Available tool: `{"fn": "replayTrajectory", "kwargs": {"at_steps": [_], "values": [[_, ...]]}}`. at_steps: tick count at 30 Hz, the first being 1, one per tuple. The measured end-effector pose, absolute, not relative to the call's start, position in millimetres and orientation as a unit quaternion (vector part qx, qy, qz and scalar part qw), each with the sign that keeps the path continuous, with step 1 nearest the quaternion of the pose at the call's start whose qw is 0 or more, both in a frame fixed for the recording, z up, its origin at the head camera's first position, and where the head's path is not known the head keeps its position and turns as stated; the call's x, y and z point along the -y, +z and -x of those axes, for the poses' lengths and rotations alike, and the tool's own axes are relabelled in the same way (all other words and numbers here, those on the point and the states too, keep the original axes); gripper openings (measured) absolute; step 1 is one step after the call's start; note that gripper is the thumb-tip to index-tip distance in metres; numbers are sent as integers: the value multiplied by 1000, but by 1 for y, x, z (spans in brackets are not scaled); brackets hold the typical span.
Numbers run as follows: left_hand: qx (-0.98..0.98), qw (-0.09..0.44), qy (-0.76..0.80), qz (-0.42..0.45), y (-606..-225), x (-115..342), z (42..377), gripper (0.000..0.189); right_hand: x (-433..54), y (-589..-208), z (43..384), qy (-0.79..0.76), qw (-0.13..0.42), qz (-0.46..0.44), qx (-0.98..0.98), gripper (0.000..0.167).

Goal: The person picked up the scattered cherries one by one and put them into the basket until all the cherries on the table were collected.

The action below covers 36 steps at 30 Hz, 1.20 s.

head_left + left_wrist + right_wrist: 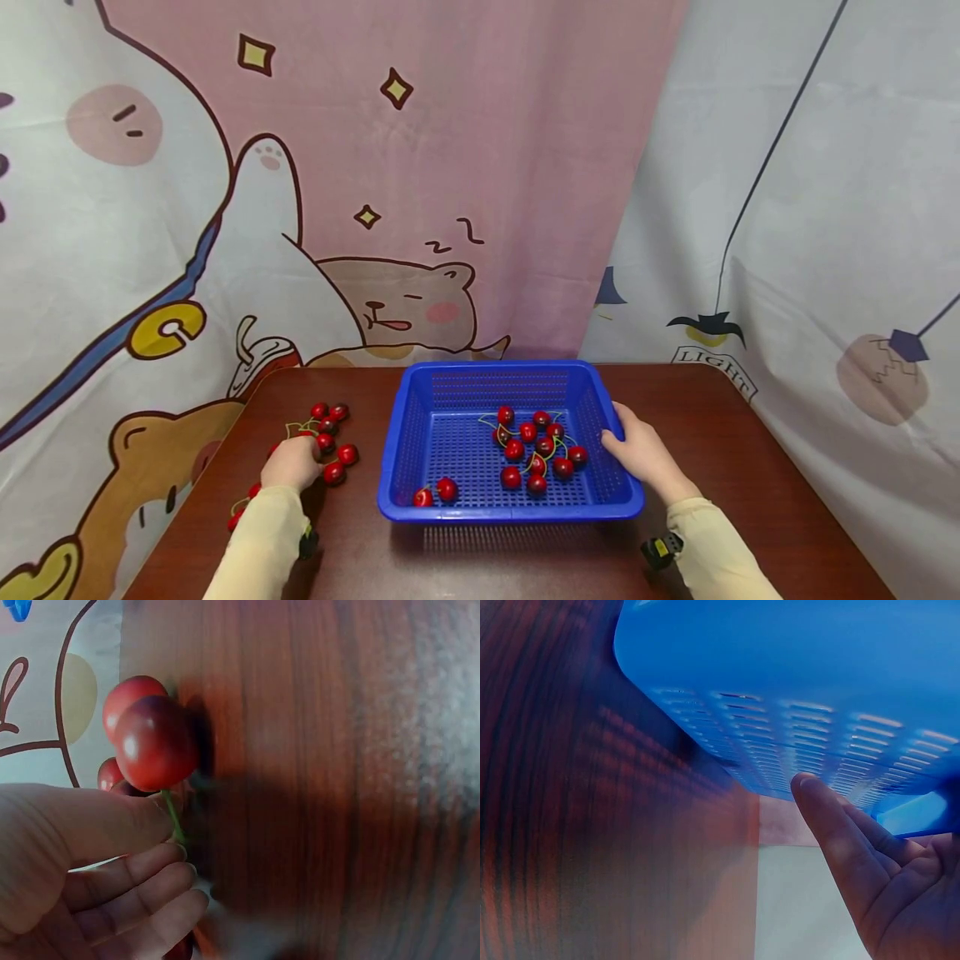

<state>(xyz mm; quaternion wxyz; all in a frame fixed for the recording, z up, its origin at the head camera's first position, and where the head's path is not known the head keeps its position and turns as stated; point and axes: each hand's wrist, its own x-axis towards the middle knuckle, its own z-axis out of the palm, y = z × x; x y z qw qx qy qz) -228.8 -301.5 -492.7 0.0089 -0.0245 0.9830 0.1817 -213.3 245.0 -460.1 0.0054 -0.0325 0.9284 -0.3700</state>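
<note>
My left hand (292,463) is at the left of the table, among loose red cherries (347,454). In the left wrist view its thumb and index finger pinch a thin green stem (174,817), with a glossy cherry (156,742) just above the fingertips. My right hand (643,447) holds the right rim of a blue plastic basket (510,514), its thumb over the rim. From the right wrist camera, a finger (825,814) lies close along the slotted outer wall. Inside the basket are several dark red cherries (528,432) in a cluster and two cherries (446,489) near the front left corner.
The brown wooden table (360,554) ends at a cartoon-printed curtain (525,167) behind it. More cherries (235,520) lie beside the left forearm, near the table's left edge. The basket stands at the middle of the table, between both hands.
</note>
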Motion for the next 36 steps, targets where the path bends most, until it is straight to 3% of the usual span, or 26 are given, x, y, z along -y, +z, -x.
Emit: {"fn": "replayTrajectory", "kwargs": {"at_steps": [17, 36], "values": [[-981, 25, 192, 32, -490, 299, 228, 15, -245, -460, 214, -370, 9, 28, -929, 62], [-980, 15, 186, -67, -491, 307, 226, 17, -244, -457, 212, -376, 3, 36, -926, 60]]}}
